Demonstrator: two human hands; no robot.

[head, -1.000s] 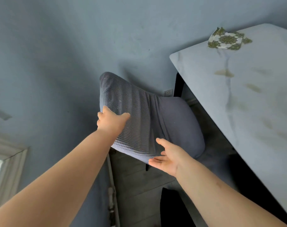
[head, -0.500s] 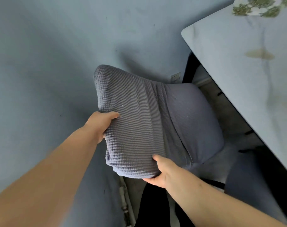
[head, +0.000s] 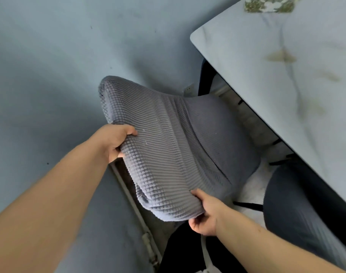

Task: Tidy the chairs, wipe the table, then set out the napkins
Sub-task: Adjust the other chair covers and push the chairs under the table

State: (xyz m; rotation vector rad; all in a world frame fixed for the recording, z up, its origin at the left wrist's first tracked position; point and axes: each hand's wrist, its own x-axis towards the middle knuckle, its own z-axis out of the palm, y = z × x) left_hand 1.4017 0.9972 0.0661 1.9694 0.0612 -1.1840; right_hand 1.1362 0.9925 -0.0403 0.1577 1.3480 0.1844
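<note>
right hand: open 1 s ago, now clasps chair back | left hand: clasps it too | step: chair-tidying judged underway

Both forearms are bare up to the frame's edge, as are the left hand and the right hand. Black clothing, seemingly trousers, shows between them, with a pale cord-like strip alongside.

You have two hands in view, left hand and right hand, two covered chairs, pale grey chair and darker chair, one table, one green-patterned napkin, one wall socket
</note>
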